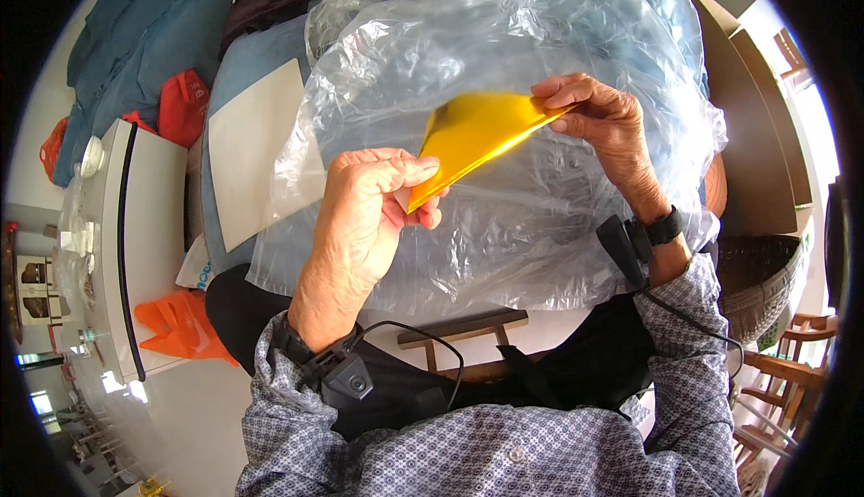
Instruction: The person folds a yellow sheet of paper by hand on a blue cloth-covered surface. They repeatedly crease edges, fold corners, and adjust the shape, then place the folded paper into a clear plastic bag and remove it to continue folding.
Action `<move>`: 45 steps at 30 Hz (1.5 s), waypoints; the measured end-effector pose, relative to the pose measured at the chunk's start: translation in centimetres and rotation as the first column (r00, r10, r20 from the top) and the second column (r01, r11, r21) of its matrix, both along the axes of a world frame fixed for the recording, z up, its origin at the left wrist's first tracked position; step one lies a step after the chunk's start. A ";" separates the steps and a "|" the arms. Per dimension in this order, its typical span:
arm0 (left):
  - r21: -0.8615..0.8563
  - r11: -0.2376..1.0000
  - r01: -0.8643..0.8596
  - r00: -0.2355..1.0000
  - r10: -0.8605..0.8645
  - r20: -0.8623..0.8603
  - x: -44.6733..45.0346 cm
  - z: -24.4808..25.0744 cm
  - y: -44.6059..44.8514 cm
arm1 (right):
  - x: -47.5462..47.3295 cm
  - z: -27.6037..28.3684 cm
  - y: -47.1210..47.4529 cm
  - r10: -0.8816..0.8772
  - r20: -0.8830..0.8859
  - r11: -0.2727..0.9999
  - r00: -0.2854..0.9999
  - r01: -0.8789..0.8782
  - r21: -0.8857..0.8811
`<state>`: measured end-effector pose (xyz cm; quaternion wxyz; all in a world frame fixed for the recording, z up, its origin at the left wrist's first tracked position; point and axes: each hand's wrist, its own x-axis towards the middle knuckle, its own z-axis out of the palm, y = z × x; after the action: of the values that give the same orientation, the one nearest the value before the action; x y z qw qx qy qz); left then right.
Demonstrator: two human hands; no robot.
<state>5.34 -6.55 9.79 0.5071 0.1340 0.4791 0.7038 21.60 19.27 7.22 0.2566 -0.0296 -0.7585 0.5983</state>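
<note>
A folded sheet of shiny gold foil paper (479, 126) is held up in the middle of the view, its lower edge slanting up to the right. My left hand (378, 193) grips its lower left corner, thumb on top and fingers underneath. The upper right corner is pinched between the thumb and fingers of my right hand (601, 116). Below both hands spreads a large crumpled sheet of clear plastic (520, 240), over a blue cloth surface. A pale flat board or card (260, 153) lies at the left, partly under the plastic.
A white cabinet (158, 193) stands at the left, with an orange plastic bag (182, 325) beside it and a red bag (183, 109) behind. At the right are cardboard (756, 146), a woven basket (759, 281) and wooden chairs (786, 375). A wooden stool (466, 328) shows below the plastic.
</note>
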 end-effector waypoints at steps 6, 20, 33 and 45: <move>-0.009 1.000 -0.014 1.000 0.014 0.014 0.0 -0.1 -0.1 | -0.4 -0.3 -0.5 -0.041 0.014 0.998 0.999 0.040 0.044; -0.027 0.978 -0.207 0.948 0.194 -0.254 -1.1 -0.3 0.6 | -0.3 -0.9 -0.9 -0.063 0.166 0.977 0.984 0.095 -0.193; 0.283 0.946 -0.155 0.904 0.251 -0.345 -1.2 0.3 0.2 | -0.4 -1.4 -0.9 -0.097 0.193 0.952 0.976 0.148 -0.268; 0.348 0.923 -0.164 0.712 0.354 -0.606 0.4 1.2 -0.3 | -0.6 -1.8 -1.3 -0.106 0.141 0.955 0.984 0.141 -0.262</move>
<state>5.70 -6.89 11.04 0.1777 0.3713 0.5406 0.7337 21.03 17.99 5.42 0.2388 -0.1495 -0.6808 0.6761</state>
